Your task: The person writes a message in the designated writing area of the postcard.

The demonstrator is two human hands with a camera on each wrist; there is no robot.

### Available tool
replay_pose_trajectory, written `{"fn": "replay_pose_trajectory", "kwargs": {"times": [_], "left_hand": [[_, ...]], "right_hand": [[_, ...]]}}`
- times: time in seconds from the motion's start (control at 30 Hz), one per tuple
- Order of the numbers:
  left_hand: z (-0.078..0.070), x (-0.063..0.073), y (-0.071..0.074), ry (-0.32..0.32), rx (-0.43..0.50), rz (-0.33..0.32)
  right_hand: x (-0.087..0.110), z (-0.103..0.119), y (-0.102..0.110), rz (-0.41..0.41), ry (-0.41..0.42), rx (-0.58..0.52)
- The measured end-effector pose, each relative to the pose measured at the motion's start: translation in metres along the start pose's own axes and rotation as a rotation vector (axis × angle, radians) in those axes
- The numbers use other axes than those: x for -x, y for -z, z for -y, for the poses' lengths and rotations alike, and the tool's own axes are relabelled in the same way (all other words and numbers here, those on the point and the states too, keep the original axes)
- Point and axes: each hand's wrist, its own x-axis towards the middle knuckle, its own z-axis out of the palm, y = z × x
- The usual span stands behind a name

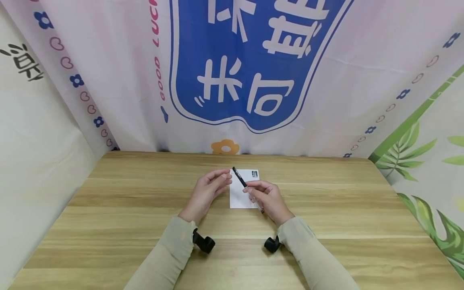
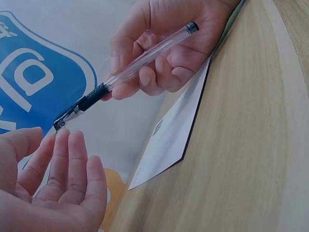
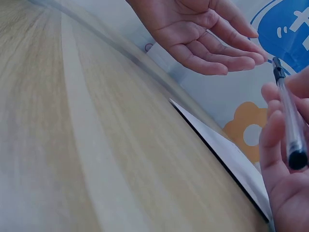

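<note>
A gel pen (image 1: 239, 177) with a clear barrel and a black cap slants over a white sheet of paper (image 1: 239, 198). My right hand (image 1: 268, 199) pinches the pen between thumb and fingers, cap end pointing up and left. To the left, my left hand (image 1: 207, 192) has its fingers loosely extended and holds nothing. In the left wrist view, its fingertips are close to the cap of the pen (image 2: 145, 59); whether they touch it I cannot tell. The paper (image 3: 227, 154) lies flat on the table beneath the hands, a small dark printed square in its upper right corner.
The wooden table (image 1: 127, 209) spreads out around both hands. Behind it hangs a pale curtain (image 1: 119, 80) with a blue printed sign. Small black cameras (image 1: 204, 242) are strapped to both wrists, and printed fabric with green leaves (image 1: 409, 149) hangs at the right.
</note>
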Motion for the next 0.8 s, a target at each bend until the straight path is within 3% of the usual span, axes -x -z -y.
{"fn": "replay_pose_trajectory", "kwargs": {"times": [0.37, 0.6, 0.8], "left_hand": [[0.005, -0.001, 0.002, 0.027, -0.055, -0.023], [0.002, -0.002, 0.014, 0.028, -0.134, -0.041], [-0.003, -0.002, 0.022, 0.032, -0.185, -0.038]], "right_hand": [[0.005, 0.005, 0.005, -0.178, -0.089, 0.203], [0.001, 0.014, 0.009, -0.315, -0.071, 0.395], [0.002, 0.019, 0.02, -0.358, -0.105, 0.464]]}}
